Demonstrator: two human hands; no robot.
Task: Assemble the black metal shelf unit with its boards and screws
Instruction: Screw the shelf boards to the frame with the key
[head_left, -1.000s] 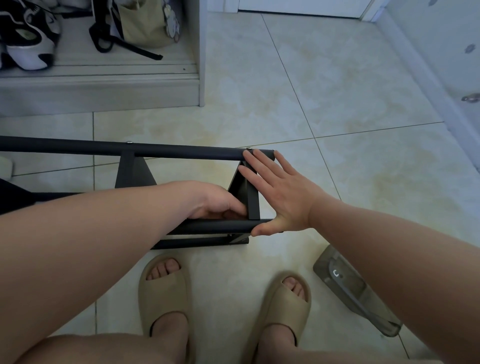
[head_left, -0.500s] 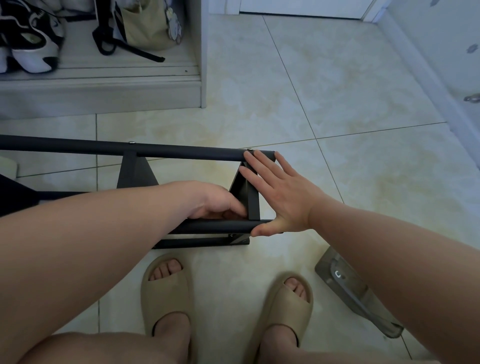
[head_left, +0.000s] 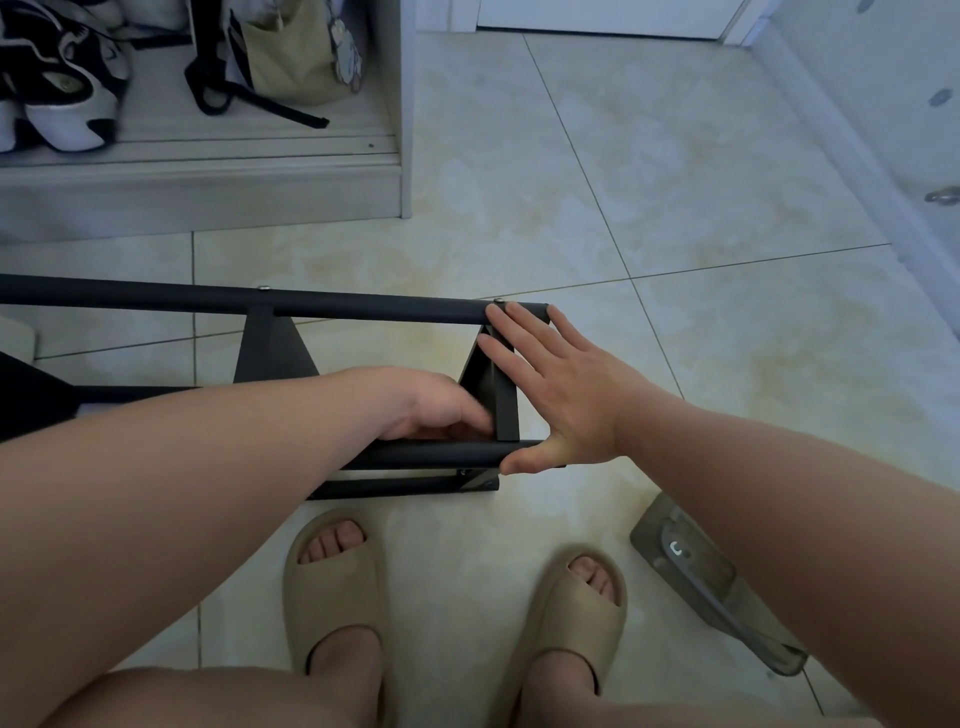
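At the right end of the shelf frame (head_left: 363, 307), my right hand (head_left: 563, 397) lies flat-fingered against the end bracket (head_left: 506, 415); my left hand (head_left: 428, 405) sits just inside, grip hidden; rails run leftward.

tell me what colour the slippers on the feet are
Beige slippers, seen in the head view, the only one.

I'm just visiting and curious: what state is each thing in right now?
black metal frame: lying on its side on the floor
right hand: flat, fingers straight, pressed against the frame's end
left hand: inside the frame, fingers curled, grip hidden
clear plastic packet: lying on the floor, apart from the frame
slippers: on feet
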